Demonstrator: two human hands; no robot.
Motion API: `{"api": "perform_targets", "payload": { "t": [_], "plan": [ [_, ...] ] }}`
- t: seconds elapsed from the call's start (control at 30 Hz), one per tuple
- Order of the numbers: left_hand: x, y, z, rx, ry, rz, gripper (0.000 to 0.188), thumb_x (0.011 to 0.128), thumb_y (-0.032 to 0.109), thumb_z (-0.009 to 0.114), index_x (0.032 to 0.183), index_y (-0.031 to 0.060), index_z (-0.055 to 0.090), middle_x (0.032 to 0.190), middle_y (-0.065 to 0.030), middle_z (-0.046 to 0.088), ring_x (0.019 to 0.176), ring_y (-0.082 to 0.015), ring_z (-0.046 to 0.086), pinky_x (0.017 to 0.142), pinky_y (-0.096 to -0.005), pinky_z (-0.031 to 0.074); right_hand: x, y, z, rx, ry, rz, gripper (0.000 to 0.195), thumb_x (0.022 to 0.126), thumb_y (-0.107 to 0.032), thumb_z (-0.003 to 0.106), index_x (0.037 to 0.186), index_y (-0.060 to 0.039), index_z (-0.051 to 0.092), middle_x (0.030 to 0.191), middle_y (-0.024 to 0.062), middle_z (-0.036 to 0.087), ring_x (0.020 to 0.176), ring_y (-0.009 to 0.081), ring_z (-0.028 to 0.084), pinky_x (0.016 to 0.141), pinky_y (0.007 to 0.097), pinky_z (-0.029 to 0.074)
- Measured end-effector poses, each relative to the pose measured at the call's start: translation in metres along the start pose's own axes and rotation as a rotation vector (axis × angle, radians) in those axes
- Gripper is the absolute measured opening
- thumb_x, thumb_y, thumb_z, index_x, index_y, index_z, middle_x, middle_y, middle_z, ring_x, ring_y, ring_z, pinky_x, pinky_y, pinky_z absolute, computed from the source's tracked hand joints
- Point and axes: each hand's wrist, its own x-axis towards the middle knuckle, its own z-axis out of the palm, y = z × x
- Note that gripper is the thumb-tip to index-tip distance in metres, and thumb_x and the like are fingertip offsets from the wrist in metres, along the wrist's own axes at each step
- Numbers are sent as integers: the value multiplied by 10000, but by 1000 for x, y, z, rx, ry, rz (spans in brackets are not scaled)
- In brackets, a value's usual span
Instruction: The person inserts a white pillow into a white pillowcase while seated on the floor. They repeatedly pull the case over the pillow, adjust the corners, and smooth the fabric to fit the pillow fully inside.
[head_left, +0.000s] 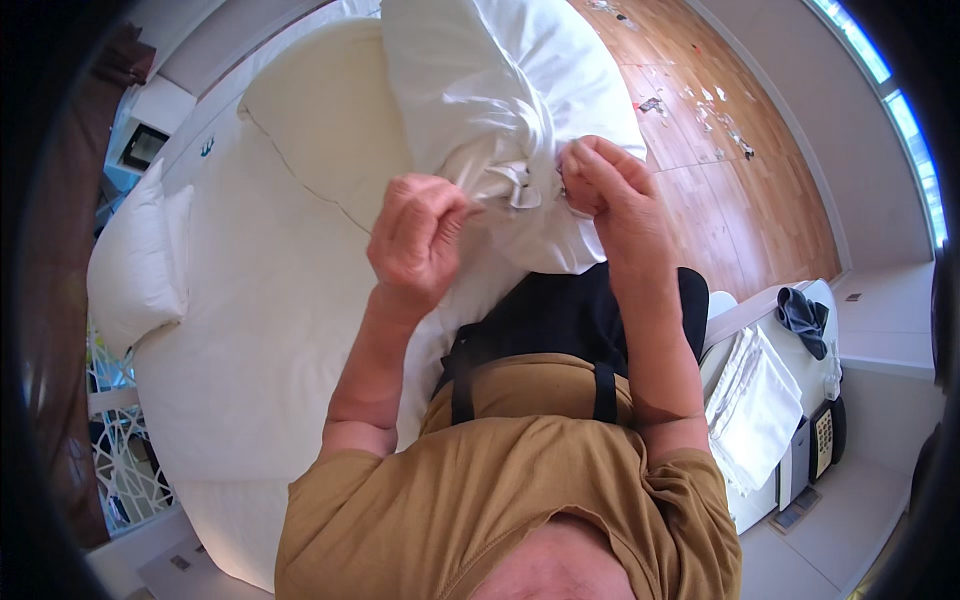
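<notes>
In front of me, a white fabric cover (457, 90) lies bunched over the bed, with fabric ties at its near end. My left hand (420, 225) is raised over the ties, fingers curled in a pinch; blur hides whether a tie is between them. My right hand (611, 176) has its fingers pinched together at the right edge of the bunched cloth, and what they grip cannot be made out. Beside the cover, to the left, lies a cream blanket or duvet (330, 97) on the white bed sheet (247, 322).
White pillows (142, 277) rest at the bed's left edge. On the right, a white table (817, 300) bears folded white linen (754, 405) and a dark cloth (804, 319), with a telephone (825, 439) near its end. Scraps (712, 112) litter the wooden floor (742, 202).
</notes>
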Motion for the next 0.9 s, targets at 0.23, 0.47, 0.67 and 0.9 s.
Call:
{"api": "perform_targets", "payload": {
  "t": [0.23, 0.47, 0.67, 0.9],
  "plan": [
    [-5, 5, -2, -85, -3, -59, 223, 821, 13, 793, 911, 34, 591, 839, -65, 616, 772, -228, 600, 687, -321, 502, -10, -2, 12, -355, 57, -284, 195, 969, -158, 667, 1079, -4, 620, 888, 38, 662, 812, 111, 609, 753, 267, 500],
    [4, 12, 2, -18, 19, 92, 184, 823, -70, 747, 880, -4, 586, 833, -89, 582, 735, -257, 568, 651, -338, 491, -7, 11, 27, 133, -40, -11, 144, 938, -99, 676, 1054, -16, 655, 895, -37, 642, 801, 60, 569, 727, 230, 469],
    [-3, -12, -11, 127, 37, -45, 171, 869, -29, 719, 911, 14, 559, 837, -87, 585, 754, -222, 572, 678, -311, 485, -9, 4, 3, 123, -31, -7, 104, 973, -126, 641, 1034, -43, 654, 913, -55, 613, 886, 40, 545, 828, 199, 413],
    [-24, -50, 2, -333, 52, -510, 95, 984, 43, 633, 935, 27, 552, 882, -2, 572, 807, -89, 577, 745, -241, 497, -3, 15, -29, 18, 104, -76, 89, 983, -96, 619, 1039, -28, 633, 907, -54, 594, 858, 44, 522, 792, 195, 410]
  ]
}}
